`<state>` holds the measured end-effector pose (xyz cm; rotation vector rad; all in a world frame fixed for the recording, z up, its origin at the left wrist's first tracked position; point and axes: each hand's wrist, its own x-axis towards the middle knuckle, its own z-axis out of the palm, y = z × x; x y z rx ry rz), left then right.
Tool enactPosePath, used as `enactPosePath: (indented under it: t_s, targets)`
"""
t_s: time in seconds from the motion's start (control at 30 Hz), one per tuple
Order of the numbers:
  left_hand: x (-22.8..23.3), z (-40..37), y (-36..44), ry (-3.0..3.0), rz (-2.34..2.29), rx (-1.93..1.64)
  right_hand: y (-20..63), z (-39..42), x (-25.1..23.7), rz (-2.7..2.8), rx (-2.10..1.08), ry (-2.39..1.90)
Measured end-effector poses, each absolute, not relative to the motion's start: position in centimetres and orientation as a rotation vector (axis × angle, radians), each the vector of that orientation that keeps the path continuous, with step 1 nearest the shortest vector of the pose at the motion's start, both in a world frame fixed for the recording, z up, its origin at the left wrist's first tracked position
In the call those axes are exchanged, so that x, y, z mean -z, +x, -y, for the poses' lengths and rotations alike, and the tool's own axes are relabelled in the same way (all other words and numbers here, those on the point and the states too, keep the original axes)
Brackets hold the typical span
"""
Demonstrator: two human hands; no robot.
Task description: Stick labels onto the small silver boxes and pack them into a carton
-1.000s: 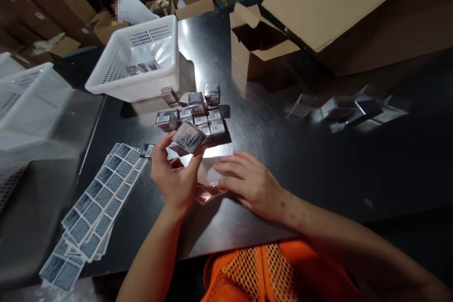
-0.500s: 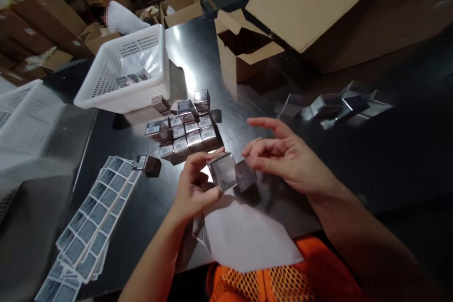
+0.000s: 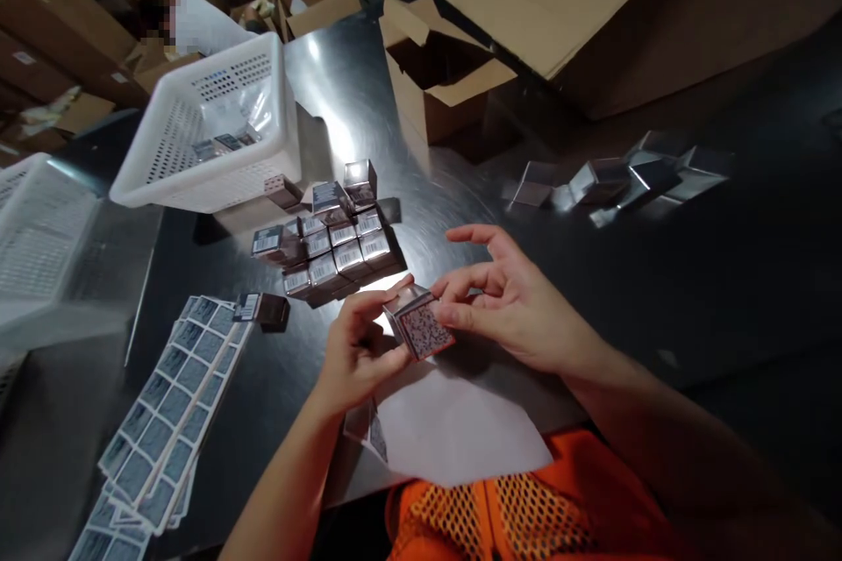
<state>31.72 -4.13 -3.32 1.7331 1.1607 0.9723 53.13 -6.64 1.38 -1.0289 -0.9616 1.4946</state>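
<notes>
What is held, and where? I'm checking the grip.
A small box: left hand grips its left side, right hand pinches its upper right edge.

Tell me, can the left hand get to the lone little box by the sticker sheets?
Probably yes. The lone little box sits apart, with bare table between it and the left hand. But both hands now hold a small silver box, so one must let go first.

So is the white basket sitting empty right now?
No, the white basket holds a few small flat packets and a clear plastic sheet on its bottom.
</notes>
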Motion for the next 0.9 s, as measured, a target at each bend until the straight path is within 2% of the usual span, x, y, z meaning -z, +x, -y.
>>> enactPosePath:
  t_s: [0.3, 0.9]
  targets:
    - [3.86, 3.90, 31.46, 1.581, -0.880, -0.960, 53.17, 6.59, -1.87, 0.925, -1.558, -1.055]
    - [3.68, 3.93, 31.32, 1.543, -0.920, -0.940, 53.38, 6.55, -1.53, 0.969, -1.551, -1.085]
